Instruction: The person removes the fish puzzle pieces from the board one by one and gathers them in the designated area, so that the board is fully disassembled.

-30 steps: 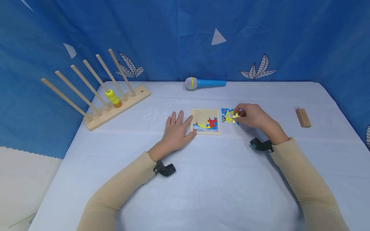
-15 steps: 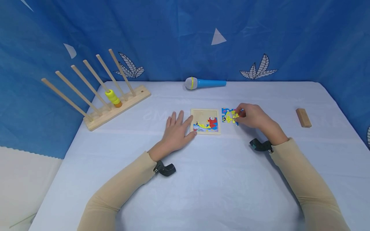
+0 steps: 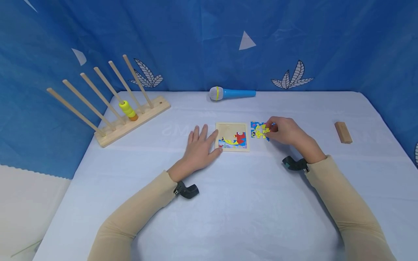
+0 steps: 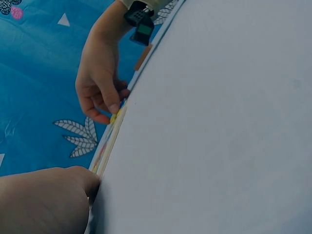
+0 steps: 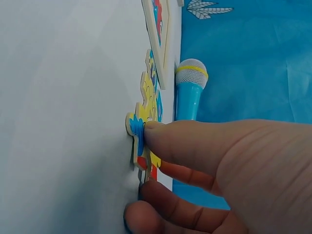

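My left hand [image 3: 198, 148] lies on the table with its fingers spread and fairly straight. Its thumb and index finger touch the left edge of a square wooden puzzle tray [image 3: 228, 128], where red, yellow and blue pieces fill the lower part and right side. Just right of the tray, several loose jigsaw pieces [image 3: 254, 125] lie grouped on the cloth. My right hand [image 3: 283, 130] pinches a yellow and blue puzzle piece [image 5: 138, 132] among them, thumb on its near face. The fingers partly hide this piece in the head view.
A toy microphone [image 3: 232, 94] lies behind the tray. At the back left stands a wooden peg rack [image 3: 132, 127] with yellow rings [image 3: 126, 108] on one peg. A wooden block [image 3: 343, 132] rests at the right. Blue curtain cloth borders the table's back.
The piece in my right fingers looked tilted and shiny a second ago; now it sits flatter against the loose pieces. The right hand shifted very slightly. My left hand stayed put.
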Tool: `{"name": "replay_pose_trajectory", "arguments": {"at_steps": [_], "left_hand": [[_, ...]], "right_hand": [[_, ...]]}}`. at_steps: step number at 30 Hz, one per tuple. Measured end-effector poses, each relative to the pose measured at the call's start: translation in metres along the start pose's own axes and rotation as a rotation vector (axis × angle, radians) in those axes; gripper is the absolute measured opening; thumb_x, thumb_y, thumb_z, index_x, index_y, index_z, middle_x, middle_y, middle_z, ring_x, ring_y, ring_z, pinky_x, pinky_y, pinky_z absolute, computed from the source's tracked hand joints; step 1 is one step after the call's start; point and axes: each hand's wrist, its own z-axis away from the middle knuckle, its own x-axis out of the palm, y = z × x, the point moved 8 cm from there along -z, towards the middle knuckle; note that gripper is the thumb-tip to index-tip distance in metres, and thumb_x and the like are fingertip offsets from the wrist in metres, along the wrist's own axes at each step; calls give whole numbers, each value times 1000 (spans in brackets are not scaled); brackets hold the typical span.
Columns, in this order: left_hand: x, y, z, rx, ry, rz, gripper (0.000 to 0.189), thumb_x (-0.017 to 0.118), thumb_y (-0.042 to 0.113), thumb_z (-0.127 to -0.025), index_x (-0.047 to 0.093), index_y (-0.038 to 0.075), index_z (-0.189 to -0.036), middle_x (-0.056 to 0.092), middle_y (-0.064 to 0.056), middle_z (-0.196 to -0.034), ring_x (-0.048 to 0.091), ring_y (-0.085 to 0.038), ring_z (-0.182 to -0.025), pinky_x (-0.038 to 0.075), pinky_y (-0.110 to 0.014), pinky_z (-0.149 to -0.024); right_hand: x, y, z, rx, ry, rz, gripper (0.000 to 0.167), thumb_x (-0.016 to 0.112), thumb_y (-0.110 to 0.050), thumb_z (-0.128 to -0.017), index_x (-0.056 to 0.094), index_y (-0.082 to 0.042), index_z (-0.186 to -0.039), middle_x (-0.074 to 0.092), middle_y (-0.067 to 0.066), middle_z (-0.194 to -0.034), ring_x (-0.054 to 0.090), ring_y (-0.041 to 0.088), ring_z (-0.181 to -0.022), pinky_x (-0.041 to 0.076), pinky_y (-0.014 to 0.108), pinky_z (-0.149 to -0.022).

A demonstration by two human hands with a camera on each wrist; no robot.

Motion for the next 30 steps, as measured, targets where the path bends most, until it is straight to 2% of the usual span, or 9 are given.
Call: {"name": "replay_pose_trajectory", "arguments": {"at_steps": [30], "left_hand": [[0, 1, 0, 2, 15, -5, 70, 54, 48, -100, 35, 18, -160, 16, -22, -170, 3, -48, -158, 6, -64, -126]], "right_hand": [[3, 1, 0, 12, 4, 3, 34, 75, -18, -91, 63, 2, -115, 65, 20, -100, 54, 32, -92, 51, 42, -82]]}}
